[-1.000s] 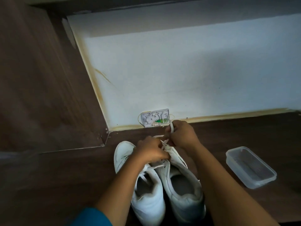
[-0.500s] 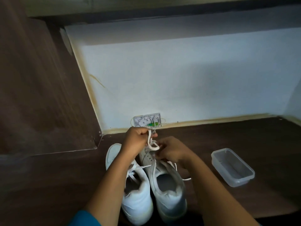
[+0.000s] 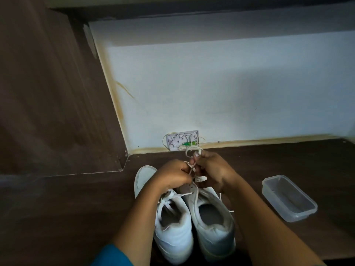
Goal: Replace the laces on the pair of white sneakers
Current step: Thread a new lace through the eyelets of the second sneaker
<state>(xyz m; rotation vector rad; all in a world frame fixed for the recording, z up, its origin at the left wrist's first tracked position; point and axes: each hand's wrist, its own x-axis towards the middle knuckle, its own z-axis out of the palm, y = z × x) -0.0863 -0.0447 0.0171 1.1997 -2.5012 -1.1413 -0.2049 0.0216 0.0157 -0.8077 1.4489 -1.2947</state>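
The lace (image 3: 192, 150) came up from the front of the right sneaker (image 3: 213, 225) and ran between my two hands, ending in a small white loop just above my right fingertips. My right hand (image 3: 213, 169) pinched it there, fingers curled and knuckles turned toward the far wall. My left hand (image 3: 172, 176) was curled on the same strand a little lower, over the sneaker's toe end, and the two hands were almost touching. A short flat piece of lace stuck out sideways under my right hand, and more of it trailed onto the surface (image 3: 76, 208) at the sneaker's right side.

The right sneaker stood with its heel near me and its toe away, a few bare eyelets showing beside the tongue. The left sneaker (image 3: 172, 231) sat pressed against it on the left, pointing the same way, with laces crossing over its tongue.

Both stood on the dark wooden surface. To the right, well apart from them, a clear plastic tub (image 3: 288, 198) lay at an angle. Just beyond my right hand a small white box (image 3: 182, 140) with a green part sat low on the pale wall (image 3: 211, 83), where the wall met the surface. A dark wooden panel (image 3: 38, 83) rose on the left. My blue sleeve (image 3: 113, 256) showed at the near edge.
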